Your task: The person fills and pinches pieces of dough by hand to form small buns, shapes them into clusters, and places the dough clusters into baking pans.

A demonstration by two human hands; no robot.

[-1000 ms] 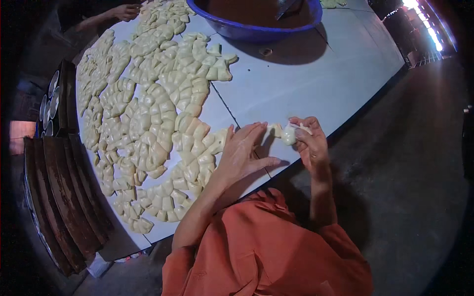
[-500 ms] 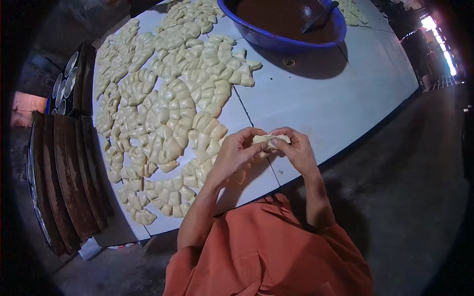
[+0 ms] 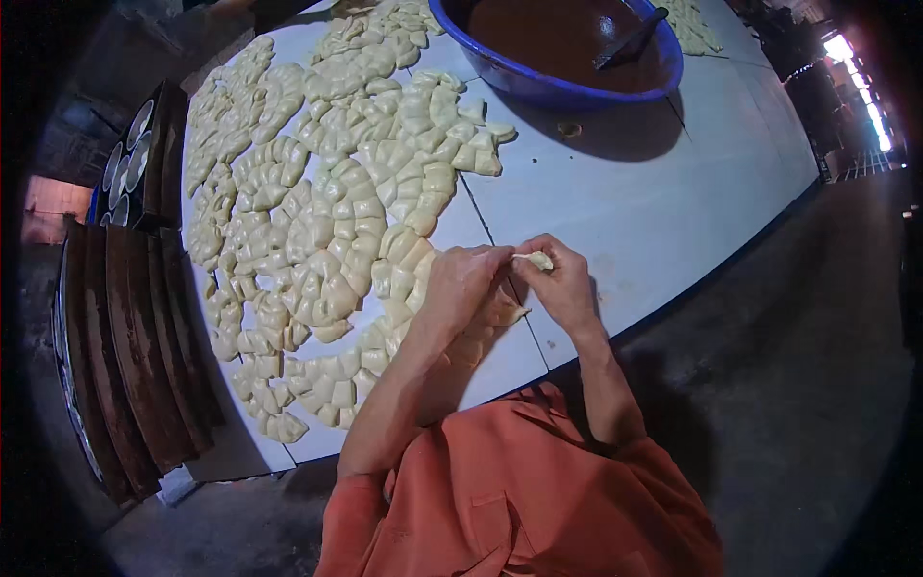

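Note:
Above the near edge of the table, a small piece of pale dough [image 3: 540,260] pokes out between the thumb and fingers of my right hand [image 3: 564,293]. My left hand [image 3: 463,287] meets it there, its fingers closed and its back turned up, pinching at the same dough; its fingertips are mostly hidden. Many soft, shiny dough pieces [image 3: 332,236] lie packed in rows to the left of my hands, some just beneath my left wrist. Beyond my hands stands a blue basin [image 3: 538,85] of brown paste, with a dark spatula [image 3: 630,40] resting in it.
The white table [image 3: 615,207] has dark seams and an edge slanting along its right side. Rusty brown metal trays [image 3: 135,351] stand in a stack left of it, with round tins [image 3: 130,168] behind. More dough [image 3: 692,27] lies past the basin. Dark floor [image 3: 760,385] spreads to the right.
My hands have drawn together over the dough piece, and my left hand has turned its back upward. Less of the dough shows now. The view has shifted slightly.

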